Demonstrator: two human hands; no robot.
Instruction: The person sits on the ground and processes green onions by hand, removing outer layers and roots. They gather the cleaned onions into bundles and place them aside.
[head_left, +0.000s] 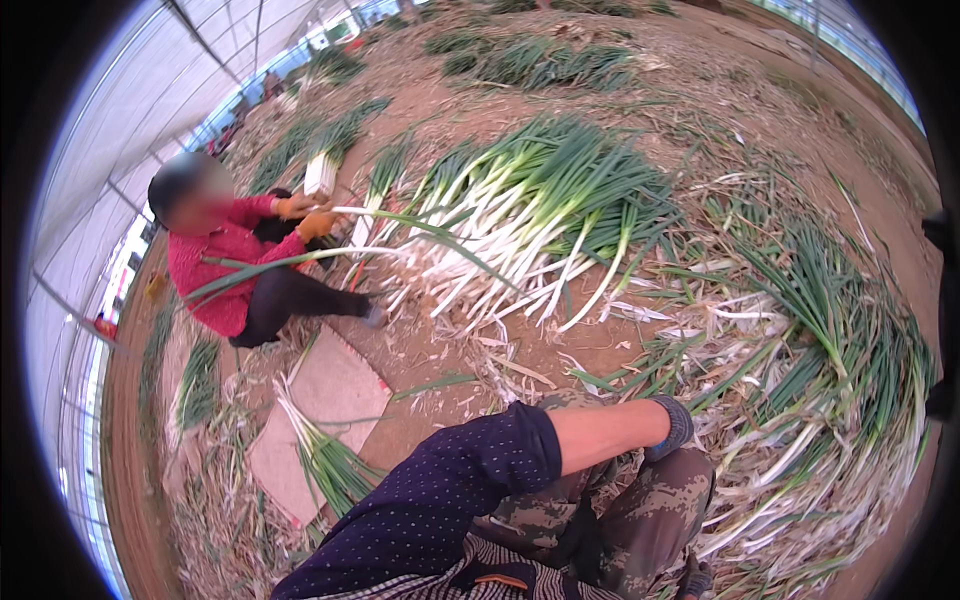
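My left hand (670, 429), in a grey knitted glove, is beside my camouflage-clad knee (664, 487); its fingers are mostly hidden, and green leaves show just beyond it. Low at the bottom edge, my right hand (697, 579), also gloved, is only partly visible near the littered ground. To the right lies a large heap of untrimmed green onions (832, 322) with dry outer leaves. Ahead of me a broad pile of cleaned green onions (517, 225) lies with white stalks towards me and green tops away.
A co-worker in a red top (217, 255) and orange gloves sits at the left, holding a long green onion (360, 212). A pale sack (330, 390) lies on the soil with a small onion bunch (330, 457) on it. A bundle (322, 169) and more heaps lie farther off.
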